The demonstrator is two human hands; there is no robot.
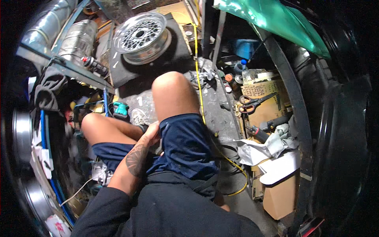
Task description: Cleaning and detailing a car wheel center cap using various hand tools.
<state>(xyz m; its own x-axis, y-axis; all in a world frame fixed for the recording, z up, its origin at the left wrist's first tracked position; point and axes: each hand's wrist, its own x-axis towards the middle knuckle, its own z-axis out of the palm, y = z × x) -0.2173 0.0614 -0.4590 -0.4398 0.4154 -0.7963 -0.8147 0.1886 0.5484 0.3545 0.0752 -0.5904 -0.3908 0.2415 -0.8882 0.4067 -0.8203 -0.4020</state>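
Observation:
My left hand lies against the inner side of my raised right leg, at the hem of the dark blue shorts. Its fingers are mostly hidden by the leg, so their grip does not show. Beside my right hip there is a small patch of skin, probably part of my right hand; its fingers cannot be made out. Beyond my knees, a silver wheel rim with lattice spokes rests on a dark mat. Near my left foot is a green and black power tool.
A yellow cable runs along the floor on my right. Scissors, a dark power tool, a grey rag and cardboard crowd the right side. A spray can lies by a metal frame at left.

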